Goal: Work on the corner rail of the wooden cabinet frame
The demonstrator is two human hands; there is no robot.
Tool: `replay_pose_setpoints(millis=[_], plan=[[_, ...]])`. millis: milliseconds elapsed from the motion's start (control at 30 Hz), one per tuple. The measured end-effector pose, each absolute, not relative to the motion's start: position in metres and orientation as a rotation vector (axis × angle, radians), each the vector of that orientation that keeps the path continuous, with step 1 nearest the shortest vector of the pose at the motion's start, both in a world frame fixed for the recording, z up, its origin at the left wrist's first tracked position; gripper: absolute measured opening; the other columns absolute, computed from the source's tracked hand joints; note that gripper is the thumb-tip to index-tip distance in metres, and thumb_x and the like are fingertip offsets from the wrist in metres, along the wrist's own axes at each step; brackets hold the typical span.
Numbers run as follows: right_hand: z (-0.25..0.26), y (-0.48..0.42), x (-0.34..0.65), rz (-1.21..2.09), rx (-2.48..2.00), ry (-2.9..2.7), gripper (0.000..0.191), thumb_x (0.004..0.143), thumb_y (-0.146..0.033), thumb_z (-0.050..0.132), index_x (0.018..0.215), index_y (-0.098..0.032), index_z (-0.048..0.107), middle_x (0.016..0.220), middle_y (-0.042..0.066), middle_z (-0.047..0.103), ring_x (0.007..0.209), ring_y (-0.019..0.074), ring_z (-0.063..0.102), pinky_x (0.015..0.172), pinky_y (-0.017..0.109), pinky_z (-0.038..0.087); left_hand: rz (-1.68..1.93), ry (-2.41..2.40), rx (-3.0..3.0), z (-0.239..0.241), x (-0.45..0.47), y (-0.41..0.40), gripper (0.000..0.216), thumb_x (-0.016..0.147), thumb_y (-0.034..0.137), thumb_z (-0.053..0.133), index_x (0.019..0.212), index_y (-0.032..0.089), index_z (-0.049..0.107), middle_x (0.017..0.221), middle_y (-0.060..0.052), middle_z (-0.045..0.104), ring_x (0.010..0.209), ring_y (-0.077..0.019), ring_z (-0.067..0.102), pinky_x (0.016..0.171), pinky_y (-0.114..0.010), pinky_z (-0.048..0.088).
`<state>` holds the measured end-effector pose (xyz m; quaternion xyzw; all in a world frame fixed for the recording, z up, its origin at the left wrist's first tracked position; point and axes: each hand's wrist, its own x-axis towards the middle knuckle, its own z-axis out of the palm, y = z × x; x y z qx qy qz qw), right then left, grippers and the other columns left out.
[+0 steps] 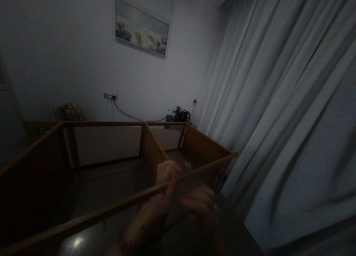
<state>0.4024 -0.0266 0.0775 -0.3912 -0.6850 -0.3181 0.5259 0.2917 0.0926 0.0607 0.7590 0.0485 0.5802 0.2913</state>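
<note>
Dim room, low contrast. Wooden frame [105, 123] is lying open-side up in front of me, its left end running out of view into the dark. Behind it on the wall, a socket [110, 96] is feeding a cable [133, 117] that is trailing right. A painting [143, 20] is hanging above that. A divider [151, 152] is splitting the frame into two bays and is meeting the near rail [105, 211] about where I'm gripping.

The near rail is running diagonally from bottom left up to the frame's right corner. My left hand [166, 180] is clenching around it, fingers wrapped over the top and thumb side facing me. My right hand [203, 208] is sitting just right of and below the rail, fingers curled, ring showing. I can't tell if it's gripping anything or touching the rail; it's too dark.

A kettle [184, 116] is standing beyond the frame's far right corner. A curtain [278, 100] is filling the right side.
</note>
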Motion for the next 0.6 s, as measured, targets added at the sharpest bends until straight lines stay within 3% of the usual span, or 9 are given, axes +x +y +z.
replay_pose_setpoints(millis=[300, 600], plan=[[0.08, -0.015, 0.414, -0.74, -0.783, -1.722, 0.021, 0.111, -0.037, 0.054, 0.121, -0.025, 0.069, 0.089, 0.002, 0.081, 0.081, 0.0172, 0.073, 0.071, 0.031, 0.06, 1.616, 0.096, 1.97, 0.059, 0.296, 0.093, 0.043, 0.114, 0.05, 0.026, 0.092, 0.025, 0.054, 0.096, -0.006, 0.065, 0.1, -0.0271, 0.06, 0.088, -0.044, 0.048], [0.076, -0.018, 0.401, -0.766, -0.853, -1.581, 0.015, 0.108, -0.037, 0.06, 0.109, -0.025, 0.069, 0.074, -0.002, 0.077, 0.07, 0.0168, 0.07, 0.066, 0.033, 0.057, 1.539, 0.182, 1.98, 0.069, 0.292, 0.087, 0.047, 0.113, 0.055, 0.023, 0.09, 0.026, 0.052, 0.096, -0.009, 0.064, 0.101, -0.0292, 0.061, 0.091, -0.048, 0.051]])
